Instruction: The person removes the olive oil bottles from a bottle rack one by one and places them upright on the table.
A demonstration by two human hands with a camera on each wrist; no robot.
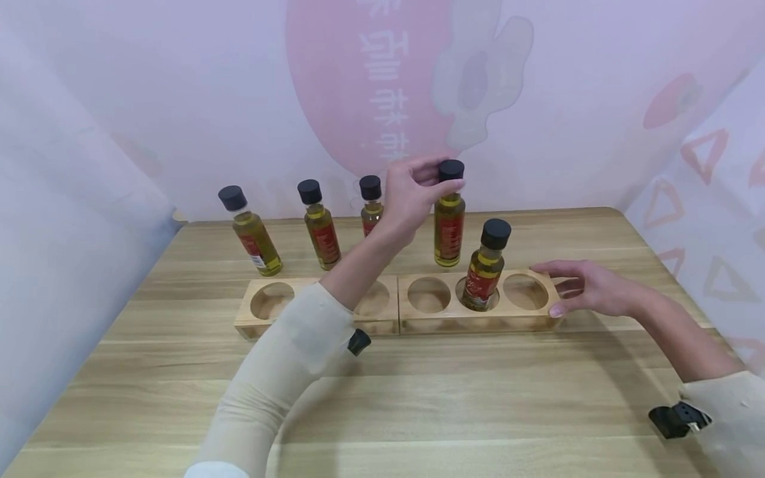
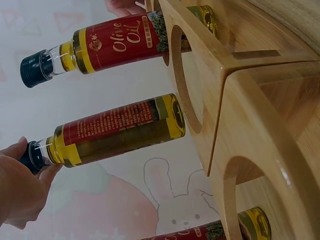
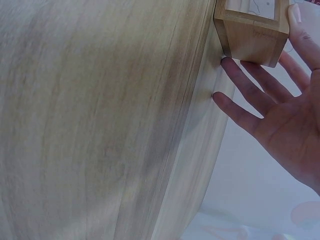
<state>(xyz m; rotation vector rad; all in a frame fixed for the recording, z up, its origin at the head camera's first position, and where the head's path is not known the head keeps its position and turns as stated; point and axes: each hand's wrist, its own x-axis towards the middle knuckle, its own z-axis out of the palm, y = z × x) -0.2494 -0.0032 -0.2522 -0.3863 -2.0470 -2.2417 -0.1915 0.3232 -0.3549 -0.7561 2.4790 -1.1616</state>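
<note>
My left hand [image 1: 409,192] pinches the black cap of an olive oil bottle [image 1: 449,232] between thumb and fingers, behind the rack. The bottle is upright; whether its base touches the table I cannot tell. In the left wrist view its red label [image 2: 110,122] shows small print. At the rack's right end, my right hand [image 1: 600,289] holds the end of the wooden bottle rack [image 1: 478,324], thumb at the front corner, index finger at the back. Another olive oil bottle [image 1: 483,275] stands in the middle hole of this right-hand rack section.
Behind the left-hand rack section [image 1: 379,328] stand three more bottles: one at far left [image 1: 257,242], one beside it [image 1: 324,236], and one [image 1: 372,216] partly hidden by my left arm. That arm also covers part of the section. A printed backdrop [image 1: 239,99] rises behind the wooden table [image 1: 454,411].
</note>
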